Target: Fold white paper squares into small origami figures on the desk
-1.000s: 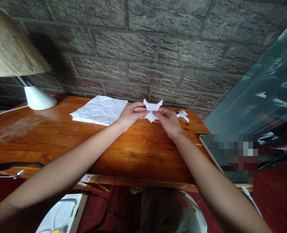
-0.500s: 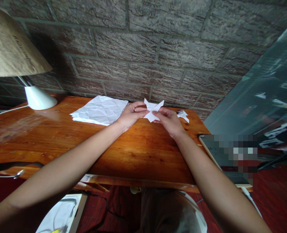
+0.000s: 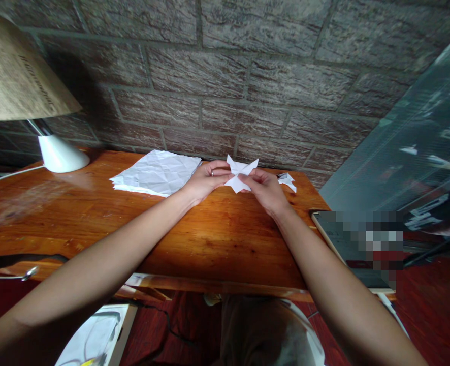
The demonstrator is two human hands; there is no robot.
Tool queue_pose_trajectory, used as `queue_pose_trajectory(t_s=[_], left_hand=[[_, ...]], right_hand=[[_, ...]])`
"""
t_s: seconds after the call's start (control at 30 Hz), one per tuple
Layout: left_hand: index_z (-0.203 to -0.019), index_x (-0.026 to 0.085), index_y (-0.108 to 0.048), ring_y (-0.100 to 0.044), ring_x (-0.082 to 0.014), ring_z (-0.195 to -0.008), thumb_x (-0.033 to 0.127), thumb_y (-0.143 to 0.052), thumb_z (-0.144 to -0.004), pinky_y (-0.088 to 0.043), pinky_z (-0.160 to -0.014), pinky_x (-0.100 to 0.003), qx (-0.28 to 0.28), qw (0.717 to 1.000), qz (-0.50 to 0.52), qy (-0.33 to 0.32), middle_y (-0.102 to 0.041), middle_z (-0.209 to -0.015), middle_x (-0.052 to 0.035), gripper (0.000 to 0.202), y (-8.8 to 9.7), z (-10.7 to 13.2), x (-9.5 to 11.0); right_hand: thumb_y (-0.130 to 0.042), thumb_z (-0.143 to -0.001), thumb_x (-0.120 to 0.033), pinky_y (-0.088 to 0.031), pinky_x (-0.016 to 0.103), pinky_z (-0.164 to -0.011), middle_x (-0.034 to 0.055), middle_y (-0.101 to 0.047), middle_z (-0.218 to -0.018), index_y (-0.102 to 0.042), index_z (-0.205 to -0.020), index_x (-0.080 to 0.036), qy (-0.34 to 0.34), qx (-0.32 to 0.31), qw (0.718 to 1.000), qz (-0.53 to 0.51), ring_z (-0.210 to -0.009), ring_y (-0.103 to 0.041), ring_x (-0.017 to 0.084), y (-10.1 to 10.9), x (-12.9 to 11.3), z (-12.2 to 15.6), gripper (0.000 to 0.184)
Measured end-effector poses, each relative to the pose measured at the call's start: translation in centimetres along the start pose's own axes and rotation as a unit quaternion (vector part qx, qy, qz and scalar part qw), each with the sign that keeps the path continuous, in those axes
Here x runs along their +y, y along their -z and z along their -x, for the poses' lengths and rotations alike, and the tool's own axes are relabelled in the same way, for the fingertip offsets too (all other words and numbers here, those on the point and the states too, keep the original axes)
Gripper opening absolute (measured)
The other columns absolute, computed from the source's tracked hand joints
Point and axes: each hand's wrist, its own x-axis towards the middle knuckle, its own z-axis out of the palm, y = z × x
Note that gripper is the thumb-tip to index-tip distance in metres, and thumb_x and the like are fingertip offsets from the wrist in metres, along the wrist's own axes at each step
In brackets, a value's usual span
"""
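While the left hand [image 3: 205,181] and right hand [image 3: 267,191] are grasping the folded paper [image 3: 240,169], it is sitting slightly farther right than a second ago.

Sharp-cornered folded white paper [image 3: 242,168]

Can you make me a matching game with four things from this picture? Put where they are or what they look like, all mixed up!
Things:
1. folded paper
2. creased sheets
3. lamp
4. ring

Places and looks:
A. on a finger of the left hand
B. stacked flat on the wooden table
C. held between the left hand and right hand
D. has a white base and a printed shade

Right pairs: 1-C, 2-B, 3-D, 4-A
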Motion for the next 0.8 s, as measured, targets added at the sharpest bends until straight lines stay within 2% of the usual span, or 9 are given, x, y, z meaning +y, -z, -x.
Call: queue_pose_trajectory(t_s=[0.17, 0.3, 0.8], left_hand=[[-0.097, 0.014, -0.073, -0.074, -0.0175, -0.081, 0.022, -0.093, -0.058, -0.056, -0.087, -0.035, -0.001, 1.000, -0.010, -0.005, -0.079, -0.090, -0.0066, 0.045, 0.13, -0.07, -0.02], [-0.095, 0.014, -0.073, -0.072, -0.0153, -0.077, 0.021, -0.094, -0.056, -0.054, -0.082, -0.031, 0.007, 1.000, -0.008, -0.010, -0.079, -0.089, -0.0059, 0.045, -0.03, -0.06, -0.08], [-0.094, 0.014, -0.073, -0.069, -0.0148, -0.074, 0.026, -0.094, -0.055, -0.050, -0.074, -0.028, 0.014, 0.999, -0.039, -0.022, -0.078, -0.085, -0.0048, 0.046, -0.24, 0.01, -0.09]], right_hand=[[-0.090, -0.059, -0.053, -0.057, 0.030, -0.073, 0.0010, -0.075, -0.079, -0.073, -0.078, -0.021, -0.001, -0.020, 1.000, -0.007, -0.072, -0.066, 0.015, 0.25, 0.14, -0.08, 0.041], [-0.090, -0.060, -0.053, -0.057, 0.030, -0.073, 0.0010, -0.075, -0.080, -0.073, -0.076, -0.021, -0.002, -0.025, 1.000, -0.003, -0.074, -0.066, 0.016, 0.36, -0.02, 0.00, 0.040], [-0.087, -0.064, -0.053, -0.052, 0.031, -0.073, 0.0020, -0.074, -0.080, -0.073, -0.080, -0.021, 0.017, -0.015, 1.000, 0.015, -0.071, -0.064, 0.016, 0.29, 0.30, -0.11, 0.039]])
